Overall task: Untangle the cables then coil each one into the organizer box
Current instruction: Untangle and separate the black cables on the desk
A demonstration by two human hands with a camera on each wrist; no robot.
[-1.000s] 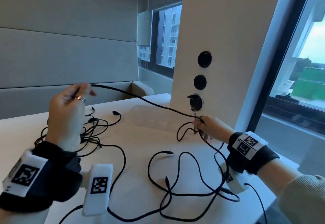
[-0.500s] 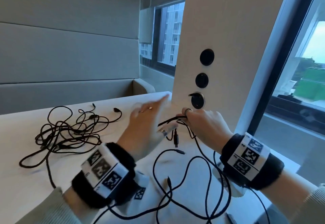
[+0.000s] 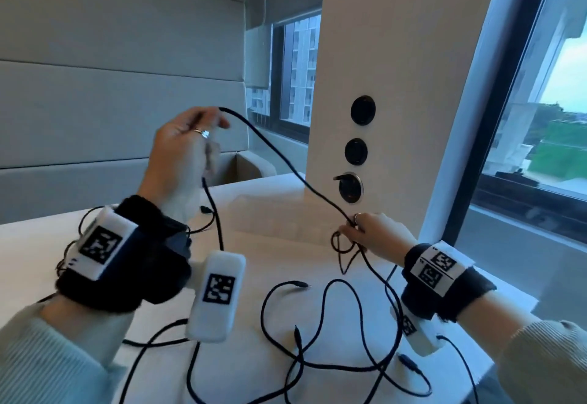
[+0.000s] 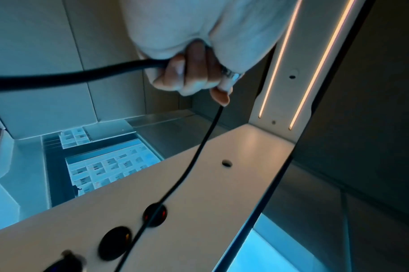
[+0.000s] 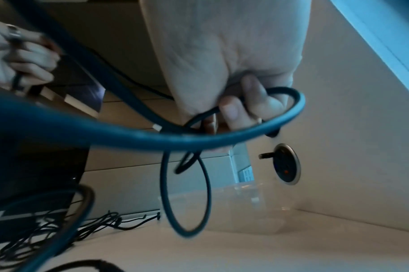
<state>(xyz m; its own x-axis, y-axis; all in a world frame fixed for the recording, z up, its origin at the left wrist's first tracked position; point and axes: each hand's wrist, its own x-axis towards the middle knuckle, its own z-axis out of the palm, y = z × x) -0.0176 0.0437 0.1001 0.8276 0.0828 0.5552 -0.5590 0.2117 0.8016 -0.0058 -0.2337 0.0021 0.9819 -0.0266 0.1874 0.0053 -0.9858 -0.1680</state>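
Observation:
A thin black cable (image 3: 279, 159) runs taut from my raised left hand (image 3: 187, 149) down to my right hand (image 3: 371, 235). The left hand (image 4: 194, 77) grips the cable (image 4: 198, 147) in curled fingers, high above the table. My right hand (image 5: 240, 108) pinches small loops of the same cable (image 5: 187, 193) just above the table, by the white pillar. The loose rest of the cable (image 3: 333, 340) lies in wide curves on the white table (image 3: 254, 276) in front of me. The clear organizer box (image 5: 233, 209) stands behind the right hand, against the pillar.
A tangled heap of black cables (image 5: 47, 235) lies at the table's left, mostly hidden behind my left wrist in the head view. The white pillar (image 3: 397, 86) carries three round black sockets (image 3: 355, 151). A window (image 3: 540, 102) is on the right, a padded grey wall (image 3: 111, 102) behind.
My left hand left the right hand and rose up and to the left, drawing the cable taut. The right hand stayed by the pillar, holding its loops.

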